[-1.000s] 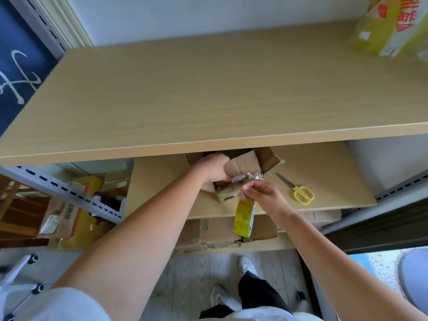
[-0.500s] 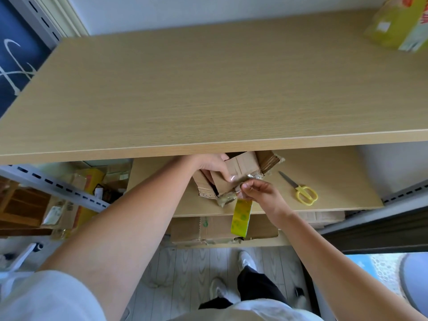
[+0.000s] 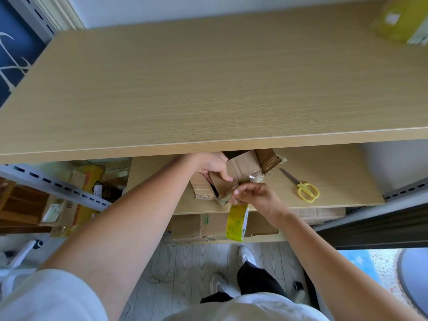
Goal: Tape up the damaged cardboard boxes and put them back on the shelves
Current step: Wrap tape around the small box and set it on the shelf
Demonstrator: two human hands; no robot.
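A torn brown cardboard box (image 3: 243, 170) lies on the middle shelf (image 3: 335, 177), partly hidden under the top shelf board (image 3: 208, 89). My left hand (image 3: 212, 165) grips the box's front flap, fingers curled over its edge. My right hand (image 3: 252, 195) pinches a strip of clear tape at the box's near corner. A yellow-green tape roll (image 3: 237, 222) hangs from that strip just below my right hand, over the shelf's front edge.
Yellow-handled scissors (image 3: 303, 189) lie on the middle shelf to the right of the box. More cardboard boxes (image 3: 199, 225) sit on the shelf below. A yellow package (image 3: 403, 17) rests on the top shelf's far right corner. Boxes crowd the left rack (image 3: 76, 188).
My left hand has slid forward over the flap and now grips its edge. My right hand stays at the box corner with the tape; the roll still hangs beneath it.
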